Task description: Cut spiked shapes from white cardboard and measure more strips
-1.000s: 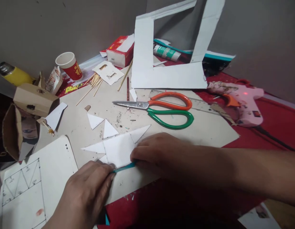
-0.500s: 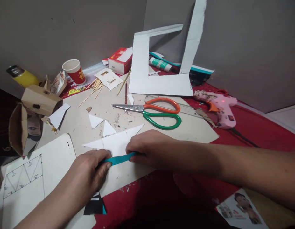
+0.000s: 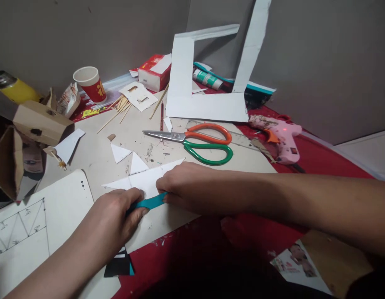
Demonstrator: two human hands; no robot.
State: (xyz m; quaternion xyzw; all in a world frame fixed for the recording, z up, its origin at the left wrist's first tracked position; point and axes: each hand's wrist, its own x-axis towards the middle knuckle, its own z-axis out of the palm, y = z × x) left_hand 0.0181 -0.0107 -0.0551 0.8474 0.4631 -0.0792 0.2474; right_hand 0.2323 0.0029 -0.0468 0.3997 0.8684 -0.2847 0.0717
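Observation:
Between my two hands runs a teal strip point(image 3: 155, 202), bent slightly and tilted up to the right. It lies along the near side of a white card piece point(image 3: 145, 179) with pointed ends; whether the two are joined I cannot tell. My left hand point(image 3: 122, 209) pinches the strip's left end between thumb and fingers. The right end is gripped by my right hand point(image 3: 182, 185), whose fingers partly cover the card. Just beyond lie small white triangles point(image 3: 121, 153) and large scissors point(image 3: 192, 139) with one orange and one green handle.
A pink glue gun point(image 3: 287, 139) lies at the right. A white cut-out frame point(image 3: 207, 108) leans on the back wall. A paper cup point(image 3: 91, 85), a tissue box point(image 3: 155, 72), wooden sticks point(image 3: 120, 107) and a cardboard box point(image 3: 44, 124) stand or lie behind. A drawn sheet point(image 3: 64, 216) lies front left.
The view has shifted slightly, so things on the table appear further left. My right hand has come a little nearer my left, and the teal strip between them is more bent and tilted.

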